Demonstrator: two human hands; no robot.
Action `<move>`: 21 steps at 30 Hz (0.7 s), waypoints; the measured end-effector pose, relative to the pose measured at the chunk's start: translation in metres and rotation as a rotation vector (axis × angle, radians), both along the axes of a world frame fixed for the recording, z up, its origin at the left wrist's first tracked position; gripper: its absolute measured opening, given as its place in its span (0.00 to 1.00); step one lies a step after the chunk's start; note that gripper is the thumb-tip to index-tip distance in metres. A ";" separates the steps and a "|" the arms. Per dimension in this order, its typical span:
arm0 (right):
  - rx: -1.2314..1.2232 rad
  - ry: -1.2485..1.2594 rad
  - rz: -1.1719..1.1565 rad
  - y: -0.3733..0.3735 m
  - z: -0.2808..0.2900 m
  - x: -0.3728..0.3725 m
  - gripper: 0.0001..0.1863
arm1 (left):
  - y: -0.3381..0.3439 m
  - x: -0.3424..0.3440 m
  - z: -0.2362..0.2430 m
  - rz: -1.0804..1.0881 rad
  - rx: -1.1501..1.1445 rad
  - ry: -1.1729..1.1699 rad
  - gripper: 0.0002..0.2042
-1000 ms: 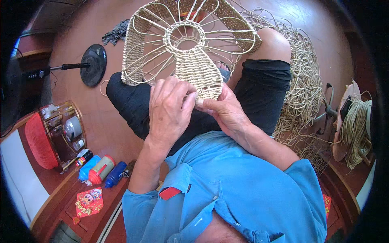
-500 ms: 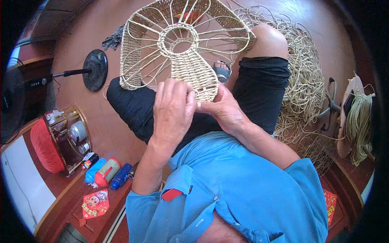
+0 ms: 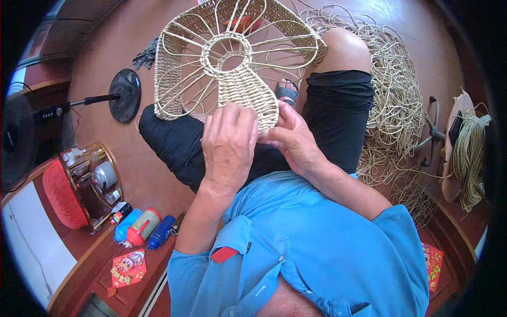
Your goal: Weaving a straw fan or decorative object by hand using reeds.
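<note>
- Reddish-brown floor point(image 3: 138, 166) spreads around the seated person, whose black-clothed legs point(image 3: 338, 113) are parted.
- Between and just beyond the knees sits a basket-like piece point(image 3: 168, 87), its outer wall closely woven.
- Its centre ring point(image 3: 226, 38) is wrapped, and one panel point(image 3: 240, 92) running from the ring toward the person is densely filled, judging by the weave.
- Elsewhere the spokes point(image 3: 280, 40) look bare, so most of that face appears unwoven as yet.
- The right hand point(image 3: 298, 140) pinches the panel's near edge between thumb and fingers.
- The left hand point(image 3: 229, 140) is bunched against the same edge; whether its hidden fingertips grip a strand, I cannot tell.
- Farther out, loose cord point(image 3: 393, 90) lies heaped right, near a hank point(image 3: 470, 158); a fan base point(image 3: 125, 95) stands left.
</note>
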State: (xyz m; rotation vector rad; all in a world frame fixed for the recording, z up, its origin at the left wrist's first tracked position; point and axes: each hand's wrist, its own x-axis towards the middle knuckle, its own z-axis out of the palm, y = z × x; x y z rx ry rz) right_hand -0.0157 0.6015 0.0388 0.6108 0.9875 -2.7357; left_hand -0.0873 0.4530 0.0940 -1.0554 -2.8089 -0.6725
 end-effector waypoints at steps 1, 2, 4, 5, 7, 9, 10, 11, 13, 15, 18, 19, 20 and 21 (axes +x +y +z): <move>-0.057 -0.013 -0.009 0.003 -0.001 0.001 0.33 | 0.000 0.002 0.003 -0.045 -0.095 0.015 0.06; -0.123 0.009 -0.016 0.005 -0.002 0.002 0.31 | 0.000 0.003 0.006 -0.087 -0.187 0.026 0.07; -0.174 -0.030 -0.004 0.010 -0.005 0.005 0.29 | 0.001 0.005 0.009 -0.117 -0.216 0.044 0.08; -0.200 -0.087 0.014 0.011 -0.007 0.006 0.26 | 0.001 0.005 0.010 -0.152 -0.240 0.047 0.10; -0.234 -0.052 0.033 0.010 -0.014 0.005 0.25 | 0.001 0.004 0.011 -0.157 -0.227 0.024 0.11; -0.236 -0.067 0.057 0.009 -0.020 0.003 0.23 | -0.001 0.001 0.011 -0.170 -0.217 -0.007 0.12; -0.196 -0.071 0.091 0.008 -0.023 0.001 0.21 | -0.002 0.000 0.010 -0.155 -0.178 -0.042 0.11; -0.158 -0.084 0.127 0.008 -0.026 0.000 0.19 | -0.002 -0.002 0.009 -0.146 -0.141 -0.078 0.10; -0.158 -0.061 0.142 0.009 -0.031 -0.003 0.19 | -0.004 -0.006 0.007 -0.126 -0.074 -0.087 0.09; -0.162 -0.053 0.159 0.009 -0.034 -0.005 0.18 | -0.003 -0.009 0.005 -0.112 -0.009 -0.100 0.07; -0.128 -0.051 0.159 0.008 -0.037 -0.007 0.16 | -0.001 -0.012 0.002 -0.039 0.086 -0.188 0.05; -0.089 -0.043 0.159 0.008 -0.038 -0.008 0.15 | 0.000 -0.013 0.002 -0.023 0.093 -0.207 0.05; -0.048 -0.043 0.159 0.008 -0.039 -0.008 0.15 | 0.001 -0.013 0.002 -0.004 0.104 -0.233 0.05; -0.049 -0.035 0.160 0.007 -0.039 -0.008 0.15 | 0.001 -0.014 0.002 -0.006 0.100 -0.226 0.05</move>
